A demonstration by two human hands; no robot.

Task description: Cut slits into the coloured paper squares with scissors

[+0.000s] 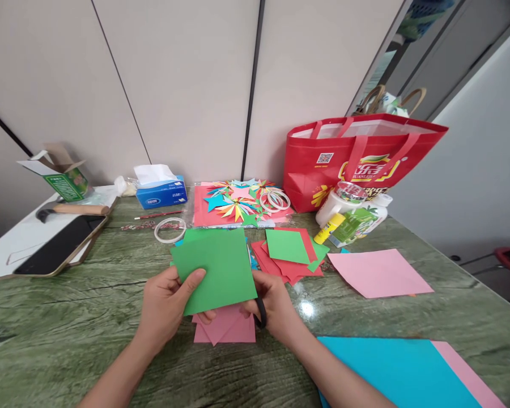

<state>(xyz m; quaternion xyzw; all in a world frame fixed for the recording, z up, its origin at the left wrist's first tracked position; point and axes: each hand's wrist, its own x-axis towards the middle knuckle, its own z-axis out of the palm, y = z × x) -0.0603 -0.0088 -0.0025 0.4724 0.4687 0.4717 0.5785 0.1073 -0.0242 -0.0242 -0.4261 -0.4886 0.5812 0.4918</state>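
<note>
My left hand (165,300) grips a green sheet of paper (221,272) by its left edge, thumb on top and fingers underneath. At the sheet's right edge is my right hand (274,303), closed round the black handle of a pair of scissors (260,313); the blades are hidden behind the paper. Below the green sheet, pink paper squares (232,328) lie on the table in a loose stack. More green and blue paper shows partly behind the held sheet. Red and green paper squares (287,249) are piled just beyond my right hand.
Paper stars (238,198) and tape rolls lie at the back, near a blue tissue box (161,192). A red bag (357,158), glue stick (329,228) and pink sheet (380,273) are right. Blue sheets (391,368) lie front right; a phone (62,245) and hammer are left.
</note>
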